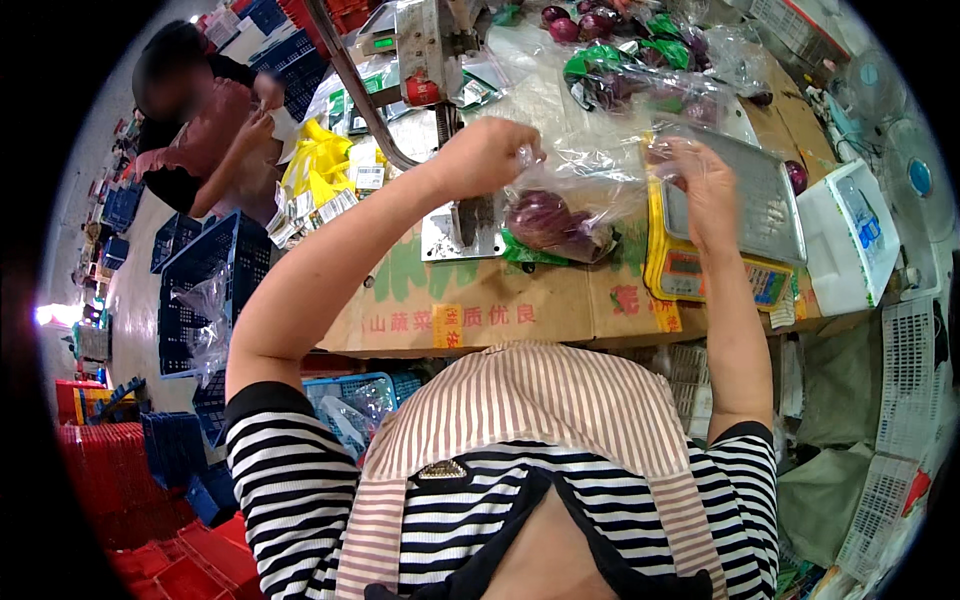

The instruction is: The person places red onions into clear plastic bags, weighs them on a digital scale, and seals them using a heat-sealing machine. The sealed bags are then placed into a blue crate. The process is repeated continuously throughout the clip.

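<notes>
A clear plastic bag (592, 172) with red onions (538, 219) in its lower part rests on the cardboard-covered table, with some green at its base. My left hand (488, 157) is closed, pinching the bag's gathered plastic at its left end. On the other side my right hand (706, 196) has its fingers closed on the stretched plastic, over the left part of a yellow scale (657, 272). The scale has a metal weighing plate (770, 205). A metal stand with an upright post (418, 50) stands just beyond my left hand.
More bagged onions (605, 85) lie across the far table, with loose ones (563, 29) behind. Yellow bags (318, 160) sit left. A white foam box (850, 235) is at the right. Blue crates (215, 270) stand on the floor, where another person (205, 120) works.
</notes>
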Motion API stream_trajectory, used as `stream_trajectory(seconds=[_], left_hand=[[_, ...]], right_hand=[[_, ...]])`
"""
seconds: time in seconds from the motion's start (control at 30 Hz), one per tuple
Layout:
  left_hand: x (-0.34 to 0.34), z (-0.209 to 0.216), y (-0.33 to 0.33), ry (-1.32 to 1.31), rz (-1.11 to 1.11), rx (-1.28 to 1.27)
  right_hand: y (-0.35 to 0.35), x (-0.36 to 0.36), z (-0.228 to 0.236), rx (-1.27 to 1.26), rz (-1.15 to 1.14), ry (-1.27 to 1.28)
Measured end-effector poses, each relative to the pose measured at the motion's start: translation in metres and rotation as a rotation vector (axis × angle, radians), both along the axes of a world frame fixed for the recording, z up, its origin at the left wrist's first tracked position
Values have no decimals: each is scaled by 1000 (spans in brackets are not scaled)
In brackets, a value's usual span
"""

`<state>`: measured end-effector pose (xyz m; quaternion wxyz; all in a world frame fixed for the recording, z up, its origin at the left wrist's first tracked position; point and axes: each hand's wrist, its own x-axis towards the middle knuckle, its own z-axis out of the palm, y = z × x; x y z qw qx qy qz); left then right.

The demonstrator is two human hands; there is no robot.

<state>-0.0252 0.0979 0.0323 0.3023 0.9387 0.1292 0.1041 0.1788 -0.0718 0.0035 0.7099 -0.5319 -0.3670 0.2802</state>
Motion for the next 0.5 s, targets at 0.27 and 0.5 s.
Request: stream_trajectory(seconds=[0.27,0.5], left_hand=[[-8,-133,-18,18,18,-287],[9,-142,-27,-261,394,-611]], right_hand=[[2,0,-66,-20,13,-461],[13,-39,-153,-415,16,-741]])
